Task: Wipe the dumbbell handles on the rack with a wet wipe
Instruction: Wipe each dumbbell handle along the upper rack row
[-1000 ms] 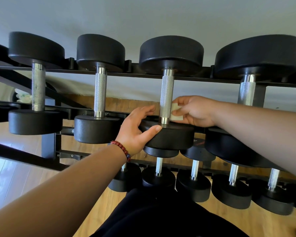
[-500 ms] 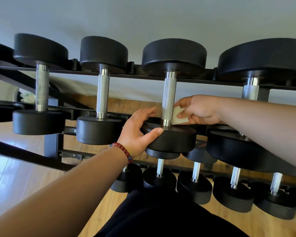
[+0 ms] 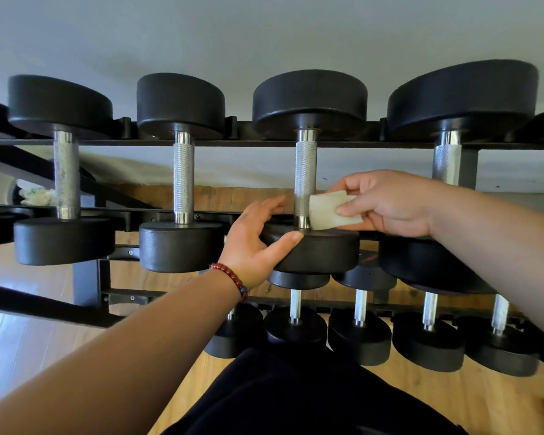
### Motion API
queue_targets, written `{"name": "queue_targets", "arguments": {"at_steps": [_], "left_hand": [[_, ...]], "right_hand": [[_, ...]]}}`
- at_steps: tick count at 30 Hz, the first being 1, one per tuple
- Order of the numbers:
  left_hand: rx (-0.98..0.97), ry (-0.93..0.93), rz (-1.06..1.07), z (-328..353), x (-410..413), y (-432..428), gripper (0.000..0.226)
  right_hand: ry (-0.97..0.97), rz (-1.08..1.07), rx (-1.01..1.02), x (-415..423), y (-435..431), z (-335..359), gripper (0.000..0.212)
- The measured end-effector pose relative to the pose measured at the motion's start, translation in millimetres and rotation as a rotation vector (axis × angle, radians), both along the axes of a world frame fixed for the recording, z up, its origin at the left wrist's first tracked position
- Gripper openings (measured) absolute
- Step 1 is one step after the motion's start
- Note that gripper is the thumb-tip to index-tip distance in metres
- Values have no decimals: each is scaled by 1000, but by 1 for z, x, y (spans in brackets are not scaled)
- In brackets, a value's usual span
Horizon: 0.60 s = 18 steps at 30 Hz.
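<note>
**Grey wall (image 3: 264,32) behind rack (image 3: 264,142): wipe at handle's near end**

Left hand (image 3: 252,246) grips third dumbbell's near head (image 3: 324,252), thumb on top. Handle (image 3: 305,177) runs straight away from the person. Wet wipe (image 3: 327,211) touches its right side, pinched by right hand (image 3: 390,205). Stroke probably goes away, up the knurl.

Knurled chrome handle (image 3: 305,180); matt black rubbery heads (image 3: 310,103); wood floor (image 3: 421,400).

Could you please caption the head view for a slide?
Right hand holds a wet wipe against a dumbbell handle; left hand grips the near weight head.
</note>
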State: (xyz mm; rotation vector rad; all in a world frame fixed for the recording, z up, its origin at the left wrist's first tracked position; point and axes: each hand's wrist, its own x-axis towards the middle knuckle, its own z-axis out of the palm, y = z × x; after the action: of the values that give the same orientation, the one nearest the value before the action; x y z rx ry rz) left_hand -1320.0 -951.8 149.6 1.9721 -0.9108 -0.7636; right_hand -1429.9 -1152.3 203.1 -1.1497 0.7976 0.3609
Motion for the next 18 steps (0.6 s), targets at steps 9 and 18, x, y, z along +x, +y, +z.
{"name": "queue_targets", "arguments": {"at_steps": [9, 18], "left_hand": [[17, -8, -34, 5, 0, 0, 82], [80, -69, -152, 15, 6, 4, 69]], "right_hand": [[-154, -292, -342, -6, 40, 3, 37], [-130, -96, -1250, -23, 78, 5, 35]]}}
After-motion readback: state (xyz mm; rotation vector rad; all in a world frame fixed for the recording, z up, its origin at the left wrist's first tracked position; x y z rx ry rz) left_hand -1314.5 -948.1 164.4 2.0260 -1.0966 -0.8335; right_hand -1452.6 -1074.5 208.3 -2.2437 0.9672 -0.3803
